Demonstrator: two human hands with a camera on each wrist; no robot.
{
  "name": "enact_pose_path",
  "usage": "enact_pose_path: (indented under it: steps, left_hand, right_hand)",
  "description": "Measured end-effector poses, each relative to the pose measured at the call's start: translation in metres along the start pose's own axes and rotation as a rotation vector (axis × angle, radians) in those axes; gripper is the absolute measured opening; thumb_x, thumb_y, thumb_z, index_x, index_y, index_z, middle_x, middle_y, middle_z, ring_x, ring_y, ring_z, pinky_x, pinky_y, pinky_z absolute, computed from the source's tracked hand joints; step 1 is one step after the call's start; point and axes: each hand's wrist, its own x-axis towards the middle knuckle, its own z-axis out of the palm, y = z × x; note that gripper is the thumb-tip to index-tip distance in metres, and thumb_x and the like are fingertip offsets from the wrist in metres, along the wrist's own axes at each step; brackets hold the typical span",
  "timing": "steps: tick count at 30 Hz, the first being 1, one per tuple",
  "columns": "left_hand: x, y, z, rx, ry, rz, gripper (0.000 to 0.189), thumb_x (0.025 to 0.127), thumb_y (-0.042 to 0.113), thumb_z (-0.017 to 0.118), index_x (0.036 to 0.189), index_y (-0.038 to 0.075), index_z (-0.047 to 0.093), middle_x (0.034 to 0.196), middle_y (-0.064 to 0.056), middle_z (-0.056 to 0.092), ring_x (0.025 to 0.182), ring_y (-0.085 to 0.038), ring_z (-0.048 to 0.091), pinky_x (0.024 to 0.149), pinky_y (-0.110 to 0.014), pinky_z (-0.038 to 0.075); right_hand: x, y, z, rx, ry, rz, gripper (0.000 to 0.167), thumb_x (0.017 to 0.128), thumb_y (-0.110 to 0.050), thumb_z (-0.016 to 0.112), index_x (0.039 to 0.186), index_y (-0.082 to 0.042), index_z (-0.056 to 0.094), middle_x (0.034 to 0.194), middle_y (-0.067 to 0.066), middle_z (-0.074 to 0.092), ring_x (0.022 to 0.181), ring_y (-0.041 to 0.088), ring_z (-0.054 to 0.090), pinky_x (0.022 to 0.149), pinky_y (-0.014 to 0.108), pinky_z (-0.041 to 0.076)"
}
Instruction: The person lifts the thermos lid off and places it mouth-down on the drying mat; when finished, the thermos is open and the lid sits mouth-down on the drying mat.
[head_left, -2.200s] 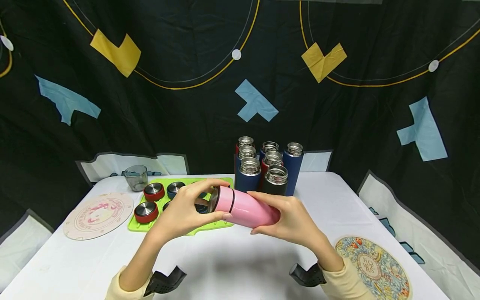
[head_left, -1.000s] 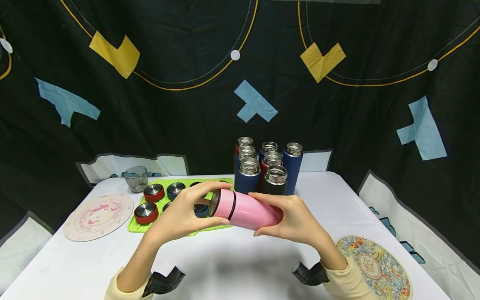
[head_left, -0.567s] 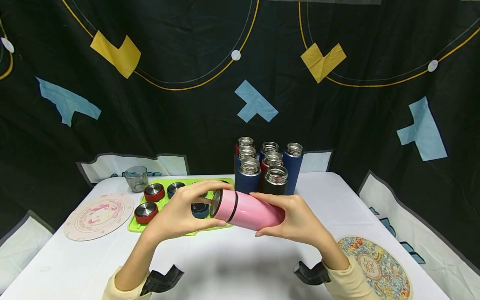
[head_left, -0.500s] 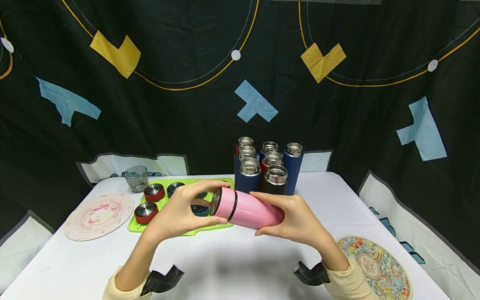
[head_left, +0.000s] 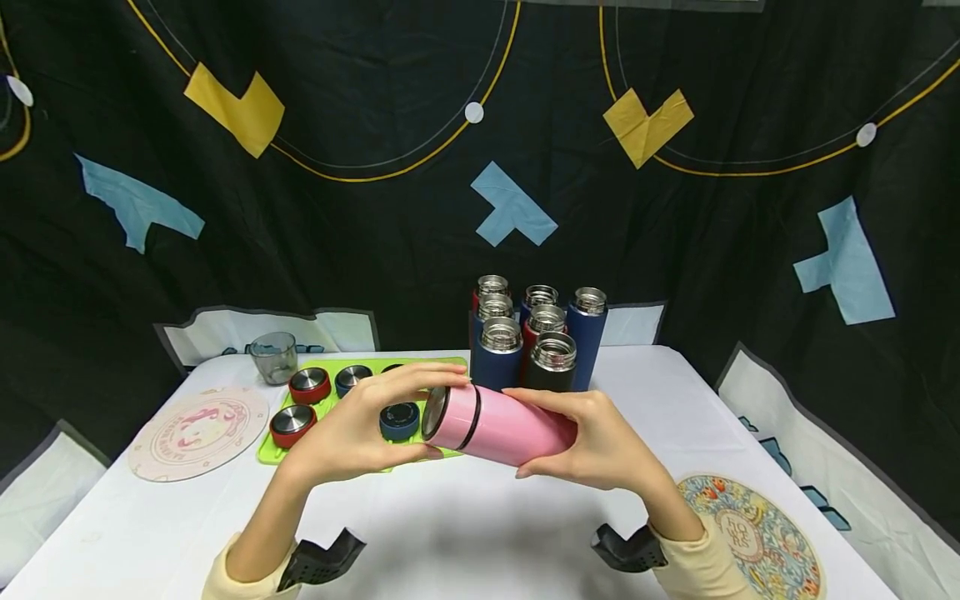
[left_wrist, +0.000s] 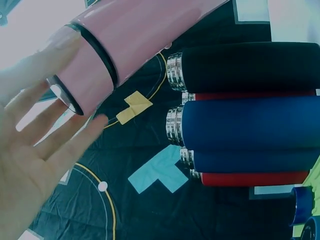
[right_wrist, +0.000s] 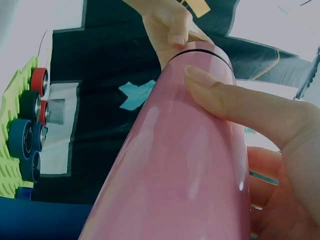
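Note:
A pink bottle (head_left: pixel 495 425) lies nearly level in the air over the white table (head_left: pixel 465 533), its lid (head_left: pixel 452 413) pointing left. My left hand (head_left: pixel 441 413) holds the lid end, index finger over the top and thumb underneath. In the left wrist view the thumb (left_wrist: pixel 55 50) lies on the lid (left_wrist: pixel 87 75) and the other fingers (left_wrist: pixel 75 145) spread past its end. My right hand (head_left: pixel 528 433) grips the bottle's body. In the right wrist view its thumb (right_wrist: pixel 230 102) presses on the pink bottle (right_wrist: pixel 180 170).
Several open-mouthed bottles (head_left: pixel 536 337), blue, red and black, stand together behind the hands. A green tray (head_left: pixel 266 454) at the left holds red lids (head_left: pixel 309 385) and blue lids (head_left: pixel 399 419). A glass cup (head_left: pixel 273 356) and two round mats (head_left: pixel 197 432) (head_left: pixel 750 533) lie on the table.
The bottle has shifted slightly right and its lid end tipped a little. My left hand has turned around the lid, uncovering a blue lid on the tray.

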Motion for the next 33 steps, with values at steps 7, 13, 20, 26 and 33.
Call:
enact_pose_path:
  steps: [7, 13, 20, 26, 33]
  left_hand:
    - [-0.0001, -0.0032, 0.003, -0.031, 0.055, -0.024, 0.069, 0.073, 0.021, 0.086, 0.135, 0.017, 0.055, 0.135, 0.001, 0.055, 0.116, -0.017, 0.056, 0.081, -0.03, 0.056]
    - [-0.0005, -0.003, 0.0055, -0.023, 0.118, -0.179, 0.068, 0.072, 0.027, 0.087, 0.132, 0.019, 0.058, 0.122, 0.004, 0.063, 0.097, -0.014, 0.064, 0.074, -0.026, 0.057]
    - [0.0017, -0.0022, 0.0057, -0.018, 0.084, -0.127, 0.074, 0.073, 0.028, 0.086, 0.138, 0.02, 0.053, 0.134, 0.003, 0.056, 0.111, -0.014, 0.058, 0.082, -0.028, 0.055]
    - [0.0029, -0.0019, 0.0041, -0.036, 0.078, 0.051, 0.076, 0.071, 0.016, 0.087, 0.138, 0.013, 0.052, 0.141, -0.005, 0.05, 0.125, -0.02, 0.049, 0.088, -0.035, 0.054]
    - [0.0031, -0.0009, 0.0043, -0.034, 0.082, 0.06, 0.069, 0.073, 0.011, 0.086, 0.135, 0.012, 0.055, 0.139, -0.006, 0.052, 0.125, -0.02, 0.05, 0.086, -0.033, 0.054]
  right_hand:
    - [-0.0013, -0.0015, 0.0016, -0.043, 0.026, -0.017, 0.072, 0.065, -0.032, 0.09, 0.129, -0.017, 0.062, 0.114, -0.005, 0.068, 0.091, 0.011, 0.063, 0.075, 0.029, 0.056]
    - [0.0, 0.0, 0.0028, -0.144, 0.06, -0.054, 0.073, 0.064, -0.03, 0.092, 0.129, -0.017, 0.062, 0.115, -0.005, 0.067, 0.091, 0.01, 0.064, 0.074, 0.029, 0.056]
    - [0.0, -0.0005, 0.0002, -0.069, 0.033, -0.016, 0.072, 0.065, -0.032, 0.09, 0.13, -0.017, 0.062, 0.116, -0.005, 0.067, 0.092, 0.011, 0.063, 0.075, 0.029, 0.056]
    - [0.0014, -0.0021, -0.0019, -0.001, 0.017, -0.004, 0.071, 0.066, -0.033, 0.089, 0.129, -0.015, 0.062, 0.114, -0.003, 0.067, 0.091, 0.013, 0.063, 0.074, 0.03, 0.056]
    - [0.0008, -0.003, -0.0027, 0.012, 0.007, 0.01, 0.07, 0.066, -0.033, 0.09, 0.129, -0.015, 0.062, 0.113, -0.004, 0.068, 0.09, 0.012, 0.063, 0.074, 0.03, 0.056]
